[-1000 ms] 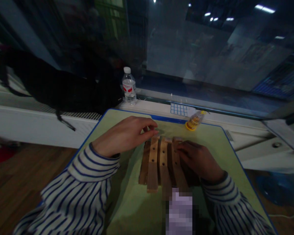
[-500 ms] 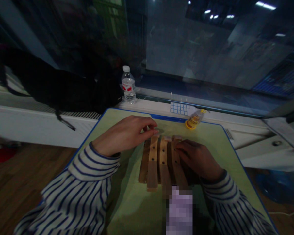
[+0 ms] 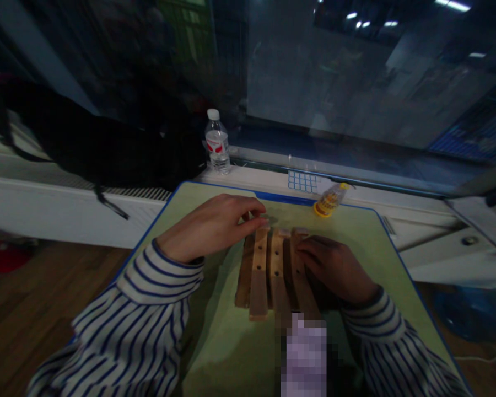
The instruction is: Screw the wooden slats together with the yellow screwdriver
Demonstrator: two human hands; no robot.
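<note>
Three pale wooden strips with dark round holes, the left strip (image 3: 259,286), the middle strip (image 3: 278,262) and the right strip (image 3: 303,292), lie side by side across a darker wooden board (image 3: 243,281). At the far end of the left strip, my left hand (image 3: 219,223) has its fingers curled, with the thumb against the wood. My right hand (image 3: 337,264) is closed in a pinch over the upper part of the right strip, beside a hole. Whatever is between those fingertips is hidden.
The boards rest on a yellow-green table (image 3: 215,342) with a blue edge. A yellow-capped bottle (image 3: 328,203) stands at its back right. On the sill are a water bottle (image 3: 218,146), a blue grid sheet (image 3: 302,181) and a black bag (image 3: 149,149). A blurred patch covers the front.
Both hands keep nearly the same places on the strips. The whole view has shifted only slightly.
</note>
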